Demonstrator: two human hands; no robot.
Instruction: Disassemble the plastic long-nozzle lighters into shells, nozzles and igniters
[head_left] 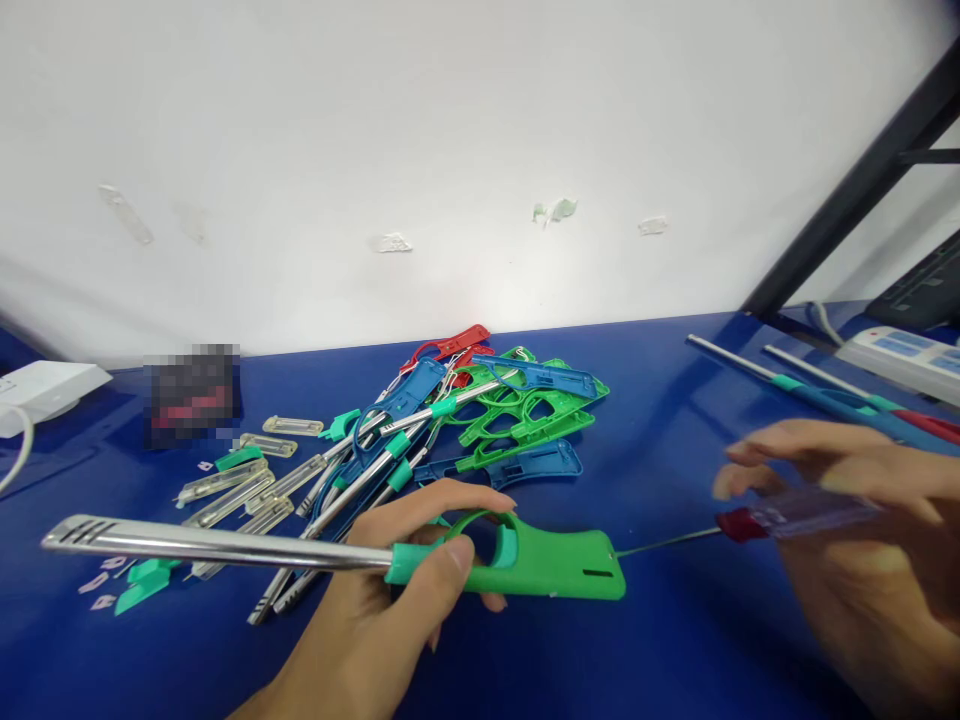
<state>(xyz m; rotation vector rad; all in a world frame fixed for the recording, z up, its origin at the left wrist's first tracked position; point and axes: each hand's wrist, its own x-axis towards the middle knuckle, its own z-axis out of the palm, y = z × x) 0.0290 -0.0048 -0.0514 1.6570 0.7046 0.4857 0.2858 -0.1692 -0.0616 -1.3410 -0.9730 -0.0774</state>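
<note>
A long-necked gas lighter (555, 565) with a green body and silver barrel lies across my left hand (420, 590). The fingers and thumb are closed round it near the trigger loop, and the barrel points left. On the right, my right hand (862, 540) grips a screwdriver (795, 515) by its clear handle with a red collar. The thin shaft reaches left, and its tip meets the end of the green body. My right hand is partly blurred. Behind the lighter lies a pile of green half-shells (517, 410), blue half-shells (540, 462) and silver barrels (360, 500).
Clear fuel tanks (232, 495) and small teal pieces (146, 585) lie at left on the blue table (645, 420). Two lighters (825, 390) rest at the right, near a white power strip (907, 355). A black post (847, 195) rises there. A pixelated dark object (191, 390) stands back left.
</note>
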